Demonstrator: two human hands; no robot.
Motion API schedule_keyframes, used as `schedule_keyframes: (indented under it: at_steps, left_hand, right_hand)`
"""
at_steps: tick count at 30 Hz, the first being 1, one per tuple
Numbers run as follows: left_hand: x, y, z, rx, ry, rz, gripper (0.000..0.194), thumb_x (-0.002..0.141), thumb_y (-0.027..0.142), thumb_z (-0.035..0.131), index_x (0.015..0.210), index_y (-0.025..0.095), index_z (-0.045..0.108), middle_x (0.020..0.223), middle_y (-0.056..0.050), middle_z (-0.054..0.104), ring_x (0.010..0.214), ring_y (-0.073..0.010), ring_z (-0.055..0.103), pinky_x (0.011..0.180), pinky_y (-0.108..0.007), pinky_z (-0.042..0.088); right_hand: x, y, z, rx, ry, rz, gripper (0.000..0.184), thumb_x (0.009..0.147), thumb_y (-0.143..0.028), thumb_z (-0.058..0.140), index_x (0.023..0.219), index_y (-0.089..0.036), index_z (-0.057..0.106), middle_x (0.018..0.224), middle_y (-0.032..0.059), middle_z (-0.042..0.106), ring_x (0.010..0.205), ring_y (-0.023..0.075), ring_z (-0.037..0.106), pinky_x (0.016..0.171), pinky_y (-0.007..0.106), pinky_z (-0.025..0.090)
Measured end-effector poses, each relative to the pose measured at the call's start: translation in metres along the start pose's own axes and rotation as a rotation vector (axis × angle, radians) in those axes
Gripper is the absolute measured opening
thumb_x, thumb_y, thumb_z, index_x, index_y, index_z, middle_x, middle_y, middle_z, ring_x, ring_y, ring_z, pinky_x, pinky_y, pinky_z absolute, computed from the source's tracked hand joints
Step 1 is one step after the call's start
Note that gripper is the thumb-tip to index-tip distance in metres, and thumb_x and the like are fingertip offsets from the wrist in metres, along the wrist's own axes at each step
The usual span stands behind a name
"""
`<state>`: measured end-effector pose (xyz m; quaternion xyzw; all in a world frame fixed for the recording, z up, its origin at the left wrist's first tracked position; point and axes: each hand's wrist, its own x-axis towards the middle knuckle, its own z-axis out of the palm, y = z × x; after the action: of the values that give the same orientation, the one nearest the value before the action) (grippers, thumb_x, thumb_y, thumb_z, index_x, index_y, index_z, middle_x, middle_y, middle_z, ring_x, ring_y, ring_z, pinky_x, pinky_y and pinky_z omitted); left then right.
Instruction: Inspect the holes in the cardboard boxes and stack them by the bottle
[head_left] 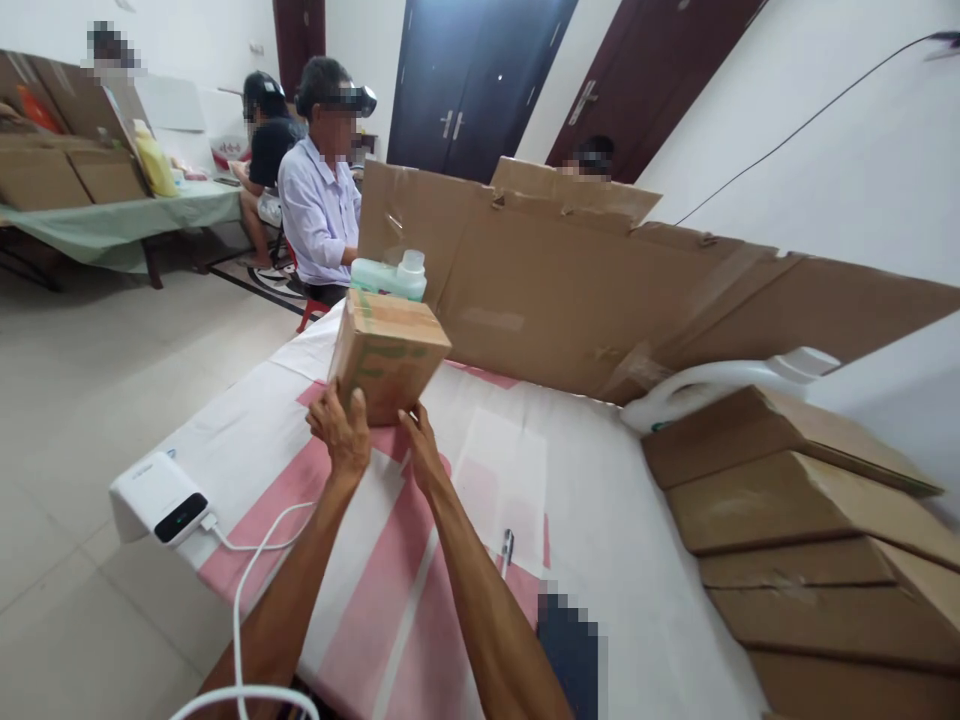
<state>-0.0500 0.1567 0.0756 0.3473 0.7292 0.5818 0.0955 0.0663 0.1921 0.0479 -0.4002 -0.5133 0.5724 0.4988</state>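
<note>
A small brown cardboard box (401, 365) with green print and tape on its top stands at the far left part of the table, slightly tilted in view. My left hand (341, 430) grips its lower left side, thumb on the near face and fingers around the edge. My right hand (421, 445) holds the lower right corner, with its fingers partly hidden. I cannot tell whether the box rests fully on the cloth. Just behind it is a clear plastic bottle (390, 275) with pale green contents and a white cap.
A white power bank (161, 500) with a cable lies at the left edge. A pen (508, 548) and a dark blue object (570, 650) lie nearer me. Cardboard boxes (765, 500) and a white jug (712, 385) stand right. A cardboard screen (555, 290) borders the back; people sit beyond.
</note>
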Motion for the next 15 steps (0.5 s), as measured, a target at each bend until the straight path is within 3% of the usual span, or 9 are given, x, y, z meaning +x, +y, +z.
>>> schedule_keyframes:
  at_steps: [2,5,8,11,15]
  left_hand:
    - [-0.059,0.003,-0.011,-0.029,-0.073,0.138,0.065,0.102,0.062,0.049,0.151,0.019,0.050,0.151,-0.022,0.052,0.148,-0.0383,0.042,0.124,-0.065,0.027]
    - [-0.142,0.004,-0.042,-0.071,-0.297,0.449,0.067,0.107,0.052,0.045,0.166,0.024,0.029,0.166,-0.021,0.034,0.157,-0.0376,0.029,0.124,-0.064,0.029]
    - [-0.195,0.002,-0.082,0.011,-0.465,0.636,0.072,0.105,0.053,0.048,0.169,0.025,0.028,0.168,-0.020,0.028,0.157,-0.0397,0.028,0.122,-0.060,0.033]
    - [-0.212,0.003,-0.117,0.101,-0.490,0.881,0.070,0.100,0.051,0.058,0.165,0.028,0.041,0.159,-0.017,0.047,0.143,-0.0375,0.045,0.117,-0.052,0.038]
    - [-0.192,0.020,-0.146,0.127,-0.498,1.123,0.065,0.100,0.041,0.060,0.162,0.029,0.044,0.146,-0.014,0.065,0.126,-0.0316,0.059,0.114,-0.046,0.038]
  right_hand:
    - [-0.038,-0.007,-0.031,0.007,0.076,0.026,0.065,0.091,-0.059,0.064,0.146,-0.024,0.058,0.154,0.0100,0.060,0.143,0.0286,0.053,0.118,0.047,0.044]
    - [-0.094,-0.018,-0.072,0.033,0.212,0.072,0.058,0.092,-0.061,0.063,0.138,-0.026,0.063,0.152,0.0086,0.062,0.133,0.0274,0.061,0.109,0.043,0.050]
    - [-0.139,-0.028,-0.095,0.026,0.254,0.074,0.050,0.093,-0.064,0.060,0.126,-0.027,0.069,0.132,0.0076,0.072,0.112,0.0260,0.068,0.092,0.039,0.055]
    - [-0.169,-0.037,-0.103,-0.025,0.238,0.072,0.047,0.093,-0.067,0.059,0.104,-0.024,0.075,0.099,0.0061,0.078,0.091,0.0256,0.068,0.075,0.035,0.055]
    - [-0.196,-0.039,-0.099,-0.082,0.221,0.078,0.052,0.091,-0.071,0.059,0.089,-0.022,0.076,0.084,0.0049,0.076,0.083,0.0253,0.066,0.075,0.038,0.054]
